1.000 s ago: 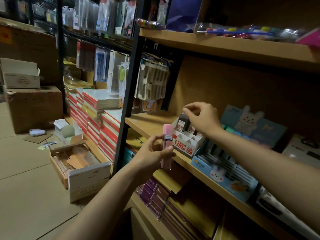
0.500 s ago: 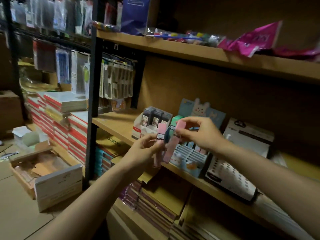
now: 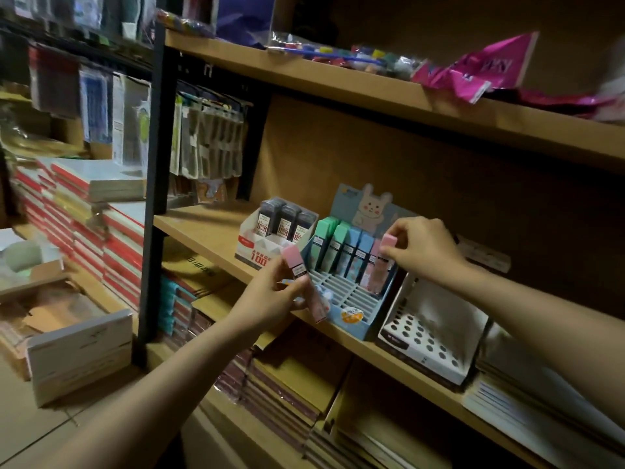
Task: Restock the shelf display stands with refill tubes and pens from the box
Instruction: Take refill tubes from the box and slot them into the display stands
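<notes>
Head view: right hand [image 3: 422, 248] pinches pink tube [image 3: 380, 265] at blue stand [image 3: 351, 299] edge; left hand [image 3: 274, 296] grips another

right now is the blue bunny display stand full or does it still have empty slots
Partly filled. The blue bunny stand has green, blue and pink tubes only in its back row; the front grid slots are bare.

Both forearms are bare from the lower edge of the view up to the wrists, with no sleeve, cuff or glove showing on either one. The left hand [image 3: 270, 296] and the right hand [image 3: 422, 248] are bare too, and no ring, watch or band can be made out in the dim light. The fingernails look short and unpainted, though the picture is too soft to be sure.
</notes>
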`<state>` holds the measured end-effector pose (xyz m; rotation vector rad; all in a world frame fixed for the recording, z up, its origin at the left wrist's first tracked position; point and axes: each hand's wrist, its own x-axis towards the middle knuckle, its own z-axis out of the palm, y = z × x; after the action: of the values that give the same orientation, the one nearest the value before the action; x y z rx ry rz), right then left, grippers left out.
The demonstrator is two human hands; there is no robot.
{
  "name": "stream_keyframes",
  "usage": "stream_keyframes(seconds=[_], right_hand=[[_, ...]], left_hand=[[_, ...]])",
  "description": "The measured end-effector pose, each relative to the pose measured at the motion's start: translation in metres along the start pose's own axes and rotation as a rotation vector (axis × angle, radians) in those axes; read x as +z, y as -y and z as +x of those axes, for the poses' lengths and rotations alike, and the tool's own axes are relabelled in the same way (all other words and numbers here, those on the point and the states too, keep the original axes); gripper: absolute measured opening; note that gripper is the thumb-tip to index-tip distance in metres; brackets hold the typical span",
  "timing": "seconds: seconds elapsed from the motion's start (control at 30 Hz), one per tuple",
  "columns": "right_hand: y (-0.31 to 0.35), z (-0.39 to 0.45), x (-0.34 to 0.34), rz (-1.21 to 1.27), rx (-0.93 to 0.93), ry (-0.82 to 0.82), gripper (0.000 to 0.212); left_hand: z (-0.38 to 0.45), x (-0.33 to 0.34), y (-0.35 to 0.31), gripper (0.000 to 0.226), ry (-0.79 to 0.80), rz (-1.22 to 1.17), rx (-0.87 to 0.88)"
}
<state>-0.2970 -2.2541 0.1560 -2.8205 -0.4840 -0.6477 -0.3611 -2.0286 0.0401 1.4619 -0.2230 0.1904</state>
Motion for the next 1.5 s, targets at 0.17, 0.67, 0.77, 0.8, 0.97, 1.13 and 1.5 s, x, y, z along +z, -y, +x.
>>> stream_keyframes(seconds=[0.17,0.67,0.77,0.8,0.97,1.13,1.5], right_hand=[[0.000,0.005,0.013,-0.036,-0.001,-0.015,0.016],[0.000,0.002,0.031,-0.194,0.055,-0.038,0.030],[0.002,0.001,0.031,-0.299,0.012,-0.066,0.032],[0.003,0.001,0.031,-0.308,0.004,-0.069,0.032],[0.004,-0.005,0.029,-0.233,0.003,-0.102,0.045],[0.014,-0.020,0.011,-0.008,-0.132,-0.066,0.037],[0.050,-0.030,-0.016,0.366,-0.196,0.036,0.021]], left_hand=[[0.007,-0.001,0.007,0.033,0.056,0.031,-0.023],[0.011,-0.002,0.013,0.039,0.015,0.103,-0.091],[0.008,0.001,0.011,0.033,-0.001,0.115,-0.060],[0.008,0.002,0.010,0.029,-0.013,0.116,-0.046],[0.002,0.006,0.001,0.015,-0.004,0.085,0.015],[-0.003,0.007,-0.011,0.015,0.053,0.095,0.076],[-0.007,0.028,-0.012,0.038,0.091,0.477,0.263]])
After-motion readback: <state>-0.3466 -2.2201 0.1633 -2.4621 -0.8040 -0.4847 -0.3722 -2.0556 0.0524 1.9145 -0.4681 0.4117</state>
